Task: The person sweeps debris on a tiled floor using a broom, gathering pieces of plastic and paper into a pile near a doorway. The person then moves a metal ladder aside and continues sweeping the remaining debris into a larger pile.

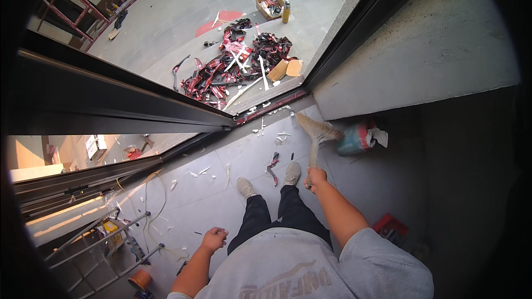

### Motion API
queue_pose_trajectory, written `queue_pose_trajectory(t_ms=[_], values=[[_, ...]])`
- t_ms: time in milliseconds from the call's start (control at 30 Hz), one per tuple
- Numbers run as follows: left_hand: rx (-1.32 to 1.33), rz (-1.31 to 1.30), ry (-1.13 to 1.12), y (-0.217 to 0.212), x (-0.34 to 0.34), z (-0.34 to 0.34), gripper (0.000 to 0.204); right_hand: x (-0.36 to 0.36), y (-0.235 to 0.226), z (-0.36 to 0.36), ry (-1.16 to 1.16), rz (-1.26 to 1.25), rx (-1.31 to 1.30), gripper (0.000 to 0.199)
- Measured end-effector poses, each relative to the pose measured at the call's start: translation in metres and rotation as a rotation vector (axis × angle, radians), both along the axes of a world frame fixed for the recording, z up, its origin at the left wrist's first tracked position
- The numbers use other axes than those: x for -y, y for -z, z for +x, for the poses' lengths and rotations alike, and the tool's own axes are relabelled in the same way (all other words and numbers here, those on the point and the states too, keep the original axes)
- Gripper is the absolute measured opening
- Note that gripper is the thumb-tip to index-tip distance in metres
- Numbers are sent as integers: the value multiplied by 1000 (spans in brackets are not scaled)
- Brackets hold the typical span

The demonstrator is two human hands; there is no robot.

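My right hand [316, 177] grips the handle of a straw broom [317, 131], whose bristles rest on the grey tile floor near the dark door track [270, 106]. My left hand [214, 239] hangs at my side in a loose fist with nothing in it. My two feet in light shoes [269, 180] stand on the tiles just left of the broom. Small white and red scraps [272, 164] lie scattered on the floor around my feet.
A crumpled teal and red bag [360, 137] lies against the grey wall [421, 44]. A pile of red, black and white strips [235, 66] and a cardboard box [270, 4] lie beyond the glass. A metal ladder [105, 243] and a cable lie at lower left; a red box [390, 226] sits at right.
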State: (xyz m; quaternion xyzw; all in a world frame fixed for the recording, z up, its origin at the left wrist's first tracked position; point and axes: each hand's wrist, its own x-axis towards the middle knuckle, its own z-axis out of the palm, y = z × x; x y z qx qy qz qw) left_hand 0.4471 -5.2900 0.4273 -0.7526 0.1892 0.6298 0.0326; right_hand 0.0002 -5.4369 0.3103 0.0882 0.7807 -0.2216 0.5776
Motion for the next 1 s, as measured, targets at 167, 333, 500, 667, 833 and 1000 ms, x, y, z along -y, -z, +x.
queue_pose_trajectory(t_ms=[167, 333, 500, 667, 833, 1000], values=[[-22, 11, 22, 17, -13, 3, 34, -49, -33, 1, 200, -105, 96, 20], [-15, 13, 34, 22, -14, 6, 35, -10, -15, 26, 277, -226, 196, 24], [-25, -39, 55, 15, -2, 0, 38, 48, 22, 48, -34, -111, 47, 25], [-45, -41, 41, 18, -3, -3, 39, 12, 23, 55, -316, -59, -17, 28], [-37, -28, -1, 24, -14, 1, 38, -31, -44, 36, -687, -31, -69, 37], [-23, -20, -61, 12, -25, 1, 32, -86, -102, -14, -619, -10, -48, 58]])
